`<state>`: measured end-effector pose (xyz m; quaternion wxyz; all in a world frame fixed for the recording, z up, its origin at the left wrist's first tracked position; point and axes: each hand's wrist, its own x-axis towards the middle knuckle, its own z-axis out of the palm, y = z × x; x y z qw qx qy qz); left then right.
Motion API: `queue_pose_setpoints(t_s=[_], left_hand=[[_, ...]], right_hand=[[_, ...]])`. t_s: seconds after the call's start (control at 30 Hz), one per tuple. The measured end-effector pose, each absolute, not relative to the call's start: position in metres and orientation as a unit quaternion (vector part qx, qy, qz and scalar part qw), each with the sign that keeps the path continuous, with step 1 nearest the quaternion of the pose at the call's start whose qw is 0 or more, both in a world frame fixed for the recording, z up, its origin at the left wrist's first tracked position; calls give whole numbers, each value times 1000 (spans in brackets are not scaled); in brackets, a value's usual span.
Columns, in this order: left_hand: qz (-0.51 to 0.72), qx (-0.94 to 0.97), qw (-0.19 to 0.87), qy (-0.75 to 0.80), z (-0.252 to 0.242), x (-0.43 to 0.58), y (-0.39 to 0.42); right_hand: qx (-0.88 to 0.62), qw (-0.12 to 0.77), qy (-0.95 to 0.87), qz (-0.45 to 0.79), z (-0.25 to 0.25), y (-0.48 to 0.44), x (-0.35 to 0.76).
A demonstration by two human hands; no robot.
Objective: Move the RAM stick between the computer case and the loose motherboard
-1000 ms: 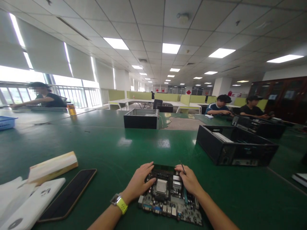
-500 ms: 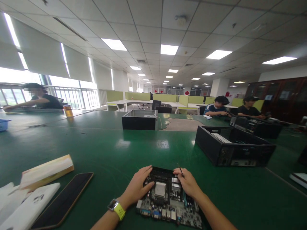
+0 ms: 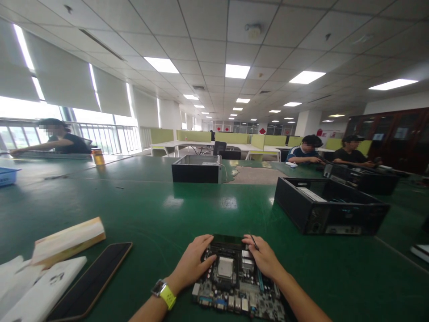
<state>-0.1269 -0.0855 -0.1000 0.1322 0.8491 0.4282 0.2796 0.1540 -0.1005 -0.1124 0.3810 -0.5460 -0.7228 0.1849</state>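
A black motherboard with a silver processor socket lies flat on the green table right in front of me. My left hand, with a yellow-strapped watch at the wrist, rests on the board's left side, fingers curled over its far left corner. My right hand rests on the board's right side near the far edge. A thin dark stick rises from between its fingers.
An open black computer case stands to the right, a second case farther back at centre. A phone, a book and white papers lie at left. Three other people sit at distant tables.
Both hands stay on the motherboard in nearly the same pose. The view shifted slightly up and back down.
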Motion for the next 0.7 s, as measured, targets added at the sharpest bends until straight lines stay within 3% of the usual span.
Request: queue_pose_setpoints(t_s=[0.7], left_hand=[[294,842,139,430,-98,-126,-87]], right_hand=[[-526,408,-719,202,-110,-101,155]])
